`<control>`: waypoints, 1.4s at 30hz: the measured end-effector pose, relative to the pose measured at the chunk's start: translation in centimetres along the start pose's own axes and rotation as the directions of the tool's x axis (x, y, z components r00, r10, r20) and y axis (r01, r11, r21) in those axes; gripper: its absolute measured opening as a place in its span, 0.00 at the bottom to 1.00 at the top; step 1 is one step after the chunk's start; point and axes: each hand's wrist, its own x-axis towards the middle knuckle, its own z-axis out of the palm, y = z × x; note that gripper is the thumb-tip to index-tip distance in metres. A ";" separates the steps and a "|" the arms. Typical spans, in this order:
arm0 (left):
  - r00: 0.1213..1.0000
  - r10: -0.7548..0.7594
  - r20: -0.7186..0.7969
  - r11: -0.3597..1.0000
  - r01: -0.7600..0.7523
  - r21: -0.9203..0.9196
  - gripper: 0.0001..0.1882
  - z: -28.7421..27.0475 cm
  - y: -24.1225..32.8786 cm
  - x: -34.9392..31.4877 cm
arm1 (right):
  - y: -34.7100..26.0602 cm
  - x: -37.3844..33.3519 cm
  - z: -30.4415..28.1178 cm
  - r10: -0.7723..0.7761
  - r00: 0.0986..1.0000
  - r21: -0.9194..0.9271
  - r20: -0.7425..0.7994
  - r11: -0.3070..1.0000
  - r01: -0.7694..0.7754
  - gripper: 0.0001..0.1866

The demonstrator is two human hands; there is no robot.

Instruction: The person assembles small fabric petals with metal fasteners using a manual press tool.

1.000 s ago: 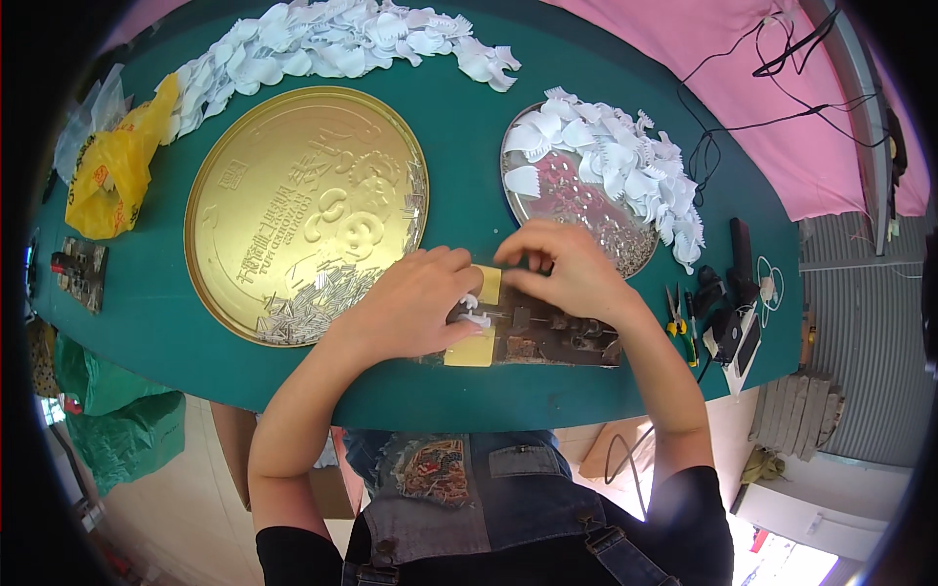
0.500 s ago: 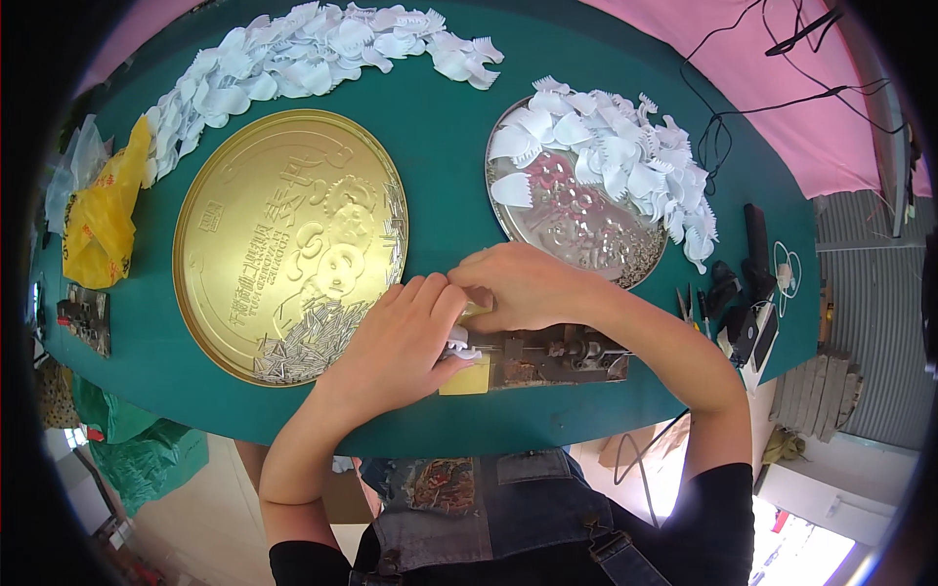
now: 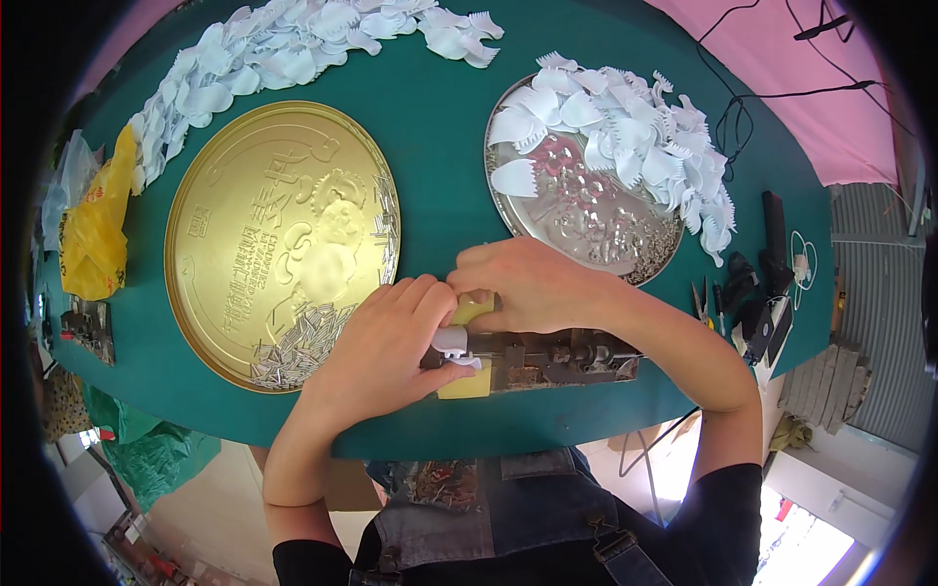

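The green table (image 3: 440, 210) filled most of the view. Gold tray (image 3: 230, 181) sat on it to my left, silver tray (image 3: 552, 220) farther off to my right. A long heap (image 3: 264, 54) of white toothed pieces curved behind the gold tray; a second heap (image 3: 625, 132) covered the silver tray's far right part. Green bag (image 3: 161, 454) hung below the table's left edge. My right hand (image 3: 523, 288) was curled, fingers bent in at the jig's far side; fingertips hidden, can't tell if they gripped anything. My left hand (image 3: 376, 352) was bent over the jig's left end, thumb and fingers pinching a white piece (image 3: 449, 342). Jig (image 3: 557, 366) lay near the table's front edge, yellow plate (image 3: 465, 385) at its left end, by my thumb. Yellow bag (image 3: 98, 234) was left of the gold tray. Pliers (image 3: 701, 305) lay right of the silver tray. Loose pins (image 3: 303, 347) lay along the gold tray's near and right sides.
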 end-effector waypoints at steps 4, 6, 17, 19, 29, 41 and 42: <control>0.999 -0.032 0.004 0.999 0.031 0.025 0.26 -0.2 0.3 0.0 | 0.0 0.7 0.3 0.015 1.000 0.072 0.014 0.997 -0.016 0.11; 0.999 -0.047 0.014 0.999 0.047 0.020 0.26 -0.2 0.3 0.1 | -0.1 0.8 0.6 0.035 0.999 0.093 0.024 0.995 -0.037 0.10; 0.992 -0.108 0.061 0.993 0.105 0.050 0.26 -0.5 0.5 -0.1 | -0.3 0.0 -0.1 0.085 0.927 -0.113 -0.366 0.984 -0.135 0.05; 0.992 -0.117 0.039 0.993 0.116 0.014 0.26 -0.5 0.8 0.0 | -0.7 -0.7 0.0 0.088 0.940 -0.097 -0.331 0.987 -0.126 0.06; 0.999 -0.032 -0.044 0.999 0.032 0.010 0.31 -0.1 0.2 -0.1 | 0.8 0.6 1.2 -0.041 0.990 0.102 -0.133 0.993 0.055 0.18; 0.993 0.010 -0.119 1.000 -0.011 -0.008 0.37 0.6 0.1 -0.4 | 1.7 1.4 1.9 -0.114 0.978 0.115 -0.176 0.984 0.135 0.17; 0.994 0.001 -0.112 1.000 -0.002 -0.013 0.37 0.5 0.1 -0.4 | 1.7 1.5 1.8 -0.112 0.983 0.104 -0.146 0.986 0.128 0.17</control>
